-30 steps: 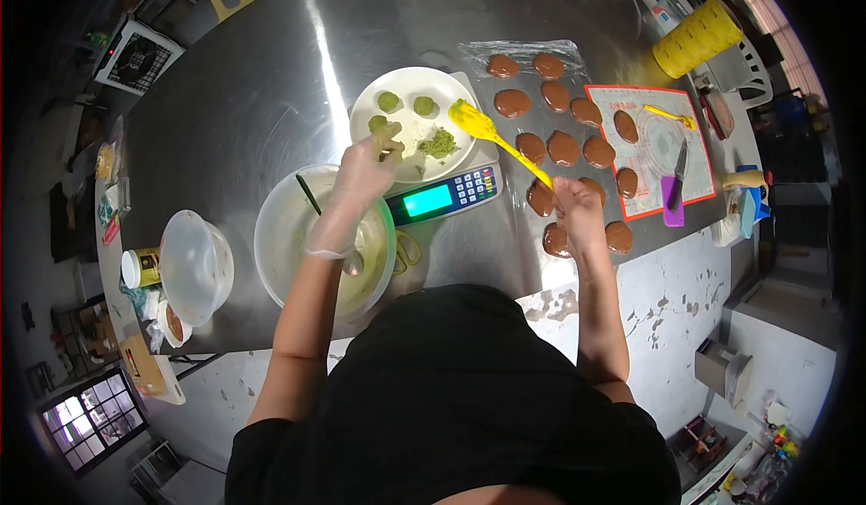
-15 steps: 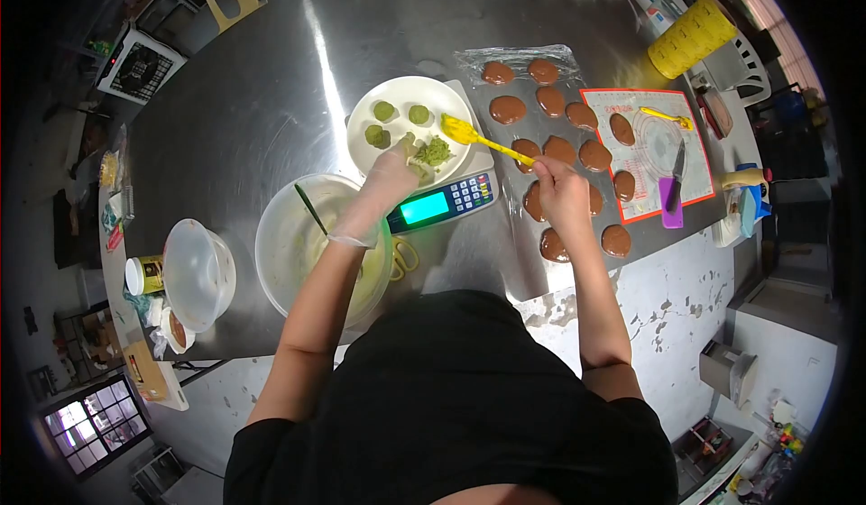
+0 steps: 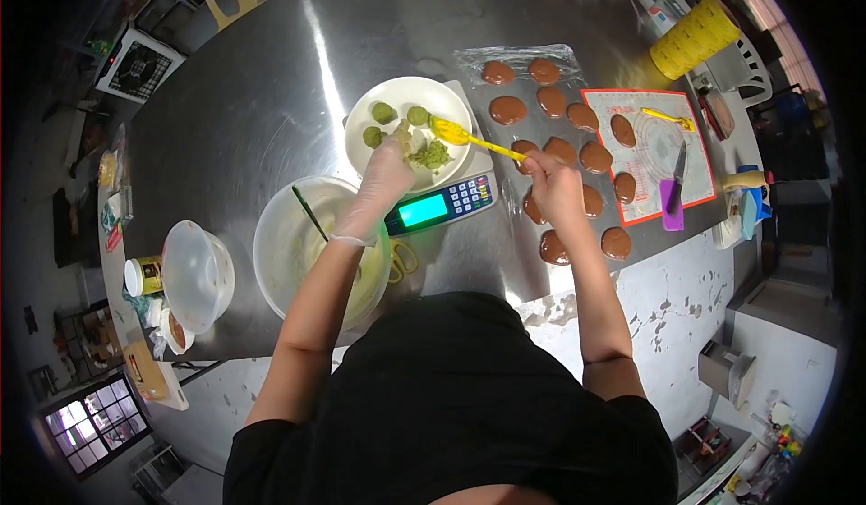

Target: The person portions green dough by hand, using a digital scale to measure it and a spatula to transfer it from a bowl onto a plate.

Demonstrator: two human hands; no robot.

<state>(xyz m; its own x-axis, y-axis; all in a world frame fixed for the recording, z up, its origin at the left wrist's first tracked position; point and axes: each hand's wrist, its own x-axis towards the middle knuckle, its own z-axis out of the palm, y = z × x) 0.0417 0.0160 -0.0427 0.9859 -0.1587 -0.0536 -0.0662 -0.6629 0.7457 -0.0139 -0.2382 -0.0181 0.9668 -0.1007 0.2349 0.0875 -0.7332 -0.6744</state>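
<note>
My left hand [image 3: 389, 169], in a clear glove, reaches over the white plate [image 3: 361, 164]; its fingers are pressed together by the green mixture, and what they hold is too small to name. My right hand [image 3: 552, 180] grips the handle of a yellow spatula [image 3: 451, 132], whose head hangs over the plate's right side. Green balls [image 3: 383, 113] lie on the plate's upper and left parts, with a crumbly green pile [image 3: 431, 154] at the lower right. The plate rests on a digital scale [image 3: 424, 210] with a lit display.
A large bowl [image 3: 280, 275] with a green-handled tool stands below my left forearm. An empty bowl [image 3: 191, 275] is at the left. Several brown discs [image 3: 508, 110] lie at the right, near a red-edged mat [image 3: 645, 108], a knife [image 3: 677, 180] and a yellow roll [image 3: 690, 38].
My left hand has shifted slightly left and up over the plate. The spatula head has moved left, close to the upper right green ball.
</note>
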